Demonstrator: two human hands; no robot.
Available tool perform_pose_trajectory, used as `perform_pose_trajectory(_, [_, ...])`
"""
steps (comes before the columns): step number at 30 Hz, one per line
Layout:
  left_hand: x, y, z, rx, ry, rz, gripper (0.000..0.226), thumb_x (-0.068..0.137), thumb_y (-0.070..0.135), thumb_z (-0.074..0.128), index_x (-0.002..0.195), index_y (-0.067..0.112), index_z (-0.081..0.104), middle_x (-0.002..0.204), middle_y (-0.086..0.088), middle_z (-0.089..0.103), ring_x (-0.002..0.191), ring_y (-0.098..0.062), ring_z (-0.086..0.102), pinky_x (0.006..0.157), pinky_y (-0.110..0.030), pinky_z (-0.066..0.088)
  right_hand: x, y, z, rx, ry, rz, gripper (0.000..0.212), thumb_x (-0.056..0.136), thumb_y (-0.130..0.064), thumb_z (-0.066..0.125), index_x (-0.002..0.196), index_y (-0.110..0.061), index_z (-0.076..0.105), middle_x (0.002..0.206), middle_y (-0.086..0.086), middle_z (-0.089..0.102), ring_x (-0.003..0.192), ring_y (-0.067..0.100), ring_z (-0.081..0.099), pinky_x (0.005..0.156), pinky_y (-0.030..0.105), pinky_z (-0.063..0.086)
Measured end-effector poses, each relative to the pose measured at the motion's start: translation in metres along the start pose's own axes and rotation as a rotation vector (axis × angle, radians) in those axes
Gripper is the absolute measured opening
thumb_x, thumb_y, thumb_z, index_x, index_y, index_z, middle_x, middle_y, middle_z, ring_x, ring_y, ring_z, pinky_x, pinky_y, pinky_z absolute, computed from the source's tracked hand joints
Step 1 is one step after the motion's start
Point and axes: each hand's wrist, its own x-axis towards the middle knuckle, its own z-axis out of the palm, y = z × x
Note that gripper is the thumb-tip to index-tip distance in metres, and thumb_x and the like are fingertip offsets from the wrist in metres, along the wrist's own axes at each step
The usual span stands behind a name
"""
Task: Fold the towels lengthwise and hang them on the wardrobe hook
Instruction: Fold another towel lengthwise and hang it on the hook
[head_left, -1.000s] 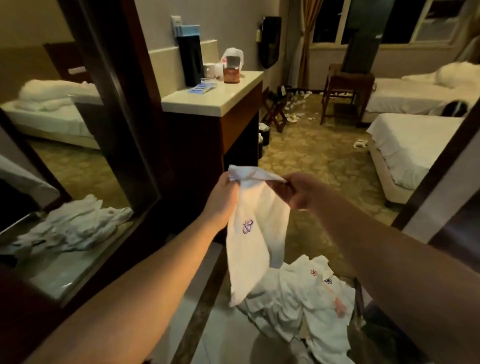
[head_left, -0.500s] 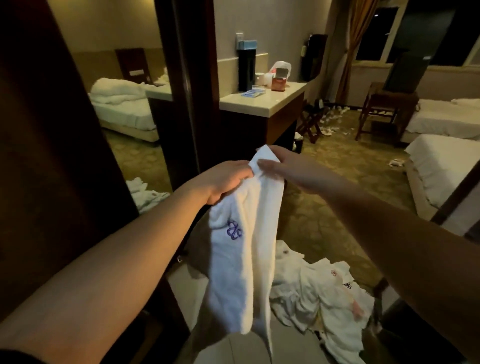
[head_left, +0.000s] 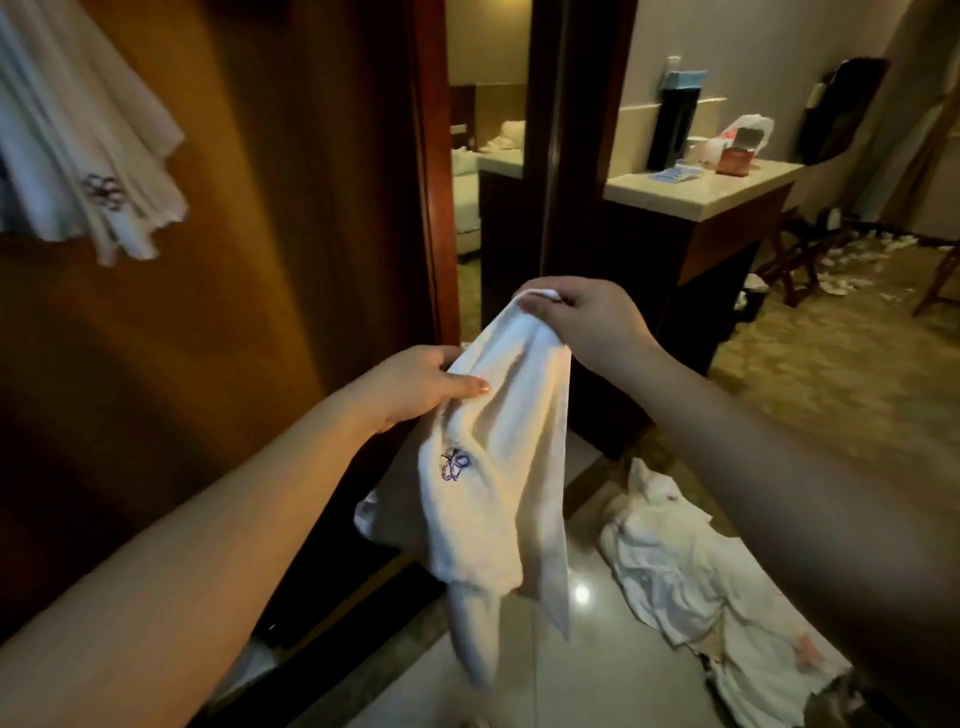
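Towel pinched at top by my right hand, gripped lower by left hand, right of wardrobe. Align edges, flatten fold; then lift toward hung towels, upper left on wardrobe.

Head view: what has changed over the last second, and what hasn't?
The view swung left, bringing the hung towels on the wardrobe door into sight. The left hand slid down the held towel and now grips its side, below the right hand, which pinches the top corner. Unchanged: both hands hold the towel; the towel pile lies on the floor.
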Motion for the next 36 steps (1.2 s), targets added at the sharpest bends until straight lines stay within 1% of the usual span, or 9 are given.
perform_pose_trajectory(3, [-0.055, -0.029, -0.02, 0.121, 0.115, -0.078, 0.014, 0.09, 0.037, 0.07, 0.103, 0.031, 0.068, 0.098, 0.005, 0.075, 0.087, -0.015, 0.072, 0.084, -0.029, 0.054, -0.022, -0.032, 0.029, 0.081, -0.055, -0.076, 0.012, 0.095, -0.029, 0.065, 0.097, -0.036, 0.075, 0.086, -0.038, 0.06, 0.084, -0.03, 0.05, 0.073, -0.004, 0.034])
perform_pose_trajectory(11, [-0.172, -0.109, -0.073, 0.384, 0.288, -0.249, 0.03, 0.09, 0.043, 0.068, 0.11, 0.022, 0.071, 0.1, 0.003, 0.072, 0.087, -0.016, 0.067, 0.075, -0.029, 0.051, -0.059, -0.098, 0.102, 0.248, -0.026, -0.124, 0.012, 0.095, -0.032, 0.064, 0.094, -0.039, 0.074, 0.088, -0.042, 0.062, 0.09, -0.026, 0.054, 0.078, -0.002, 0.037])
perform_pose_trajectory(13, [-0.204, -0.129, -0.09, 0.438, 0.289, -0.308, 0.031, 0.089, 0.043, 0.07, 0.109, 0.019, 0.072, 0.099, -0.002, 0.074, 0.088, -0.019, 0.068, 0.078, -0.031, 0.053, -0.067, -0.115, 0.118, 0.291, -0.003, -0.118, 0.014, 0.095, -0.029, 0.064, 0.093, -0.04, 0.073, 0.089, -0.039, 0.064, 0.09, -0.025, 0.055, 0.078, -0.002, 0.036])
perform_pose_trajectory(17, [-0.266, -0.171, -0.124, 0.542, 0.273, -0.433, 0.028, 0.089, 0.039, 0.069, 0.105, 0.016, 0.071, 0.085, 0.0, 0.071, 0.075, -0.016, 0.065, 0.063, -0.028, 0.047, -0.082, -0.142, 0.145, 0.291, 0.056, -0.089, 0.014, 0.095, -0.029, 0.063, 0.094, -0.039, 0.073, 0.093, -0.03, 0.068, 0.09, -0.023, 0.056, 0.078, -0.003, 0.035])
perform_pose_trajectory(20, [-0.306, -0.199, -0.147, 0.532, 0.286, -0.478, 0.032, 0.089, 0.038, 0.07, 0.11, 0.013, 0.071, 0.088, 0.0, 0.07, 0.081, -0.018, 0.065, 0.064, -0.027, 0.046, -0.095, -0.158, 0.166, 0.273, 0.08, -0.042, 0.017, 0.096, -0.031, 0.061, 0.104, -0.029, 0.076, 0.102, -0.018, 0.069, 0.088, -0.017, 0.056, 0.074, -0.005, 0.034])
perform_pose_trajectory(23, [-0.344, -0.22, -0.174, 0.402, 0.395, -0.457, 0.034, 0.086, 0.037, 0.075, 0.111, 0.014, 0.071, 0.101, -0.005, 0.073, 0.093, -0.021, 0.068, 0.08, -0.031, 0.051, -0.108, -0.172, 0.19, 0.276, 0.079, 0.013, 0.018, 0.098, -0.034, 0.059, 0.105, -0.029, 0.075, 0.1, -0.018, 0.068, 0.08, -0.02, 0.056, 0.067, -0.005, 0.034])
perform_pose_trajectory(29, [-0.41, -0.239, -0.226, 0.21, 0.577, -0.392, 0.016, 0.081, 0.027, 0.079, 0.092, 0.018, 0.073, 0.091, -0.002, 0.073, 0.085, -0.017, 0.067, 0.081, -0.034, 0.051, -0.132, -0.191, 0.213, 0.399, 0.098, 0.189, 0.017, 0.096, -0.038, 0.057, 0.098, -0.037, 0.073, 0.092, -0.02, 0.071, 0.085, -0.012, 0.062, 0.069, 0.009, 0.046])
perform_pose_trajectory(33, [-0.434, -0.245, -0.237, -0.344, 0.732, -0.181, 0.014, 0.085, 0.009, 0.07, 0.098, 0.004, 0.074, 0.095, -0.015, 0.073, 0.087, -0.027, 0.068, 0.079, -0.033, 0.053, -0.138, -0.205, 0.22, 0.513, 0.071, 0.236, 0.018, 0.096, -0.04, 0.057, 0.1, -0.032, 0.073, 0.09, -0.019, 0.07, 0.073, -0.019, 0.06, 0.063, 0.002, 0.045])
perform_pose_trajectory(36, [-0.441, -0.245, -0.234, -0.69, 0.746, 0.025, 0.021, 0.09, 0.01, 0.058, 0.106, 0.006, 0.071, 0.106, -0.016, 0.072, 0.094, -0.023, 0.071, 0.082, -0.031, 0.057, -0.135, -0.207, 0.227, 0.698, 0.052, 0.313, 0.022, 0.089, -0.041, 0.068, 0.096, -0.022, 0.077, 0.097, 0.001, 0.077, 0.088, 0.01, 0.073, 0.081, 0.028, 0.058])
